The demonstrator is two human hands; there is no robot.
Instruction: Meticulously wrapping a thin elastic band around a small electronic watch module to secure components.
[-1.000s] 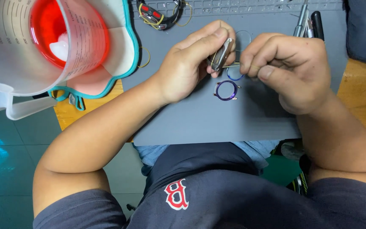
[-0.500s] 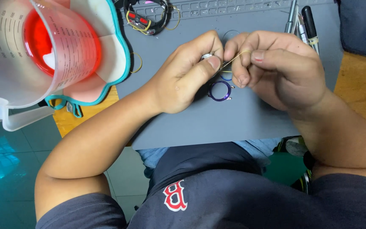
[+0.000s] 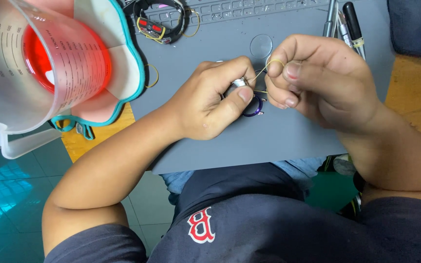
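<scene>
Left hand [image 3: 209,104] pinching small shiny metal piece [image 3: 236,85] over grey mat [image 3: 288,136] on counter, right hand [image 3: 317,80] fingers closed on thin yellow rubber band [image 3: 269,65] stretched from it, purple ring [image 3: 254,108] beneath, clear measuring jug [image 3: 20,78] at left.

Bright, even light falls from above, so the grey mat [image 3: 293,141] shows only soft, faint shadows under the hands. The clear measuring jug [image 3: 30,73] sits so close to the lens that it looms soft and bowed at the left edge — its red bottom glowing. The tiled floor [image 3: 6,195] carries pale turquoise glare patches, while the middle stays sharp — no motion blur.
</scene>
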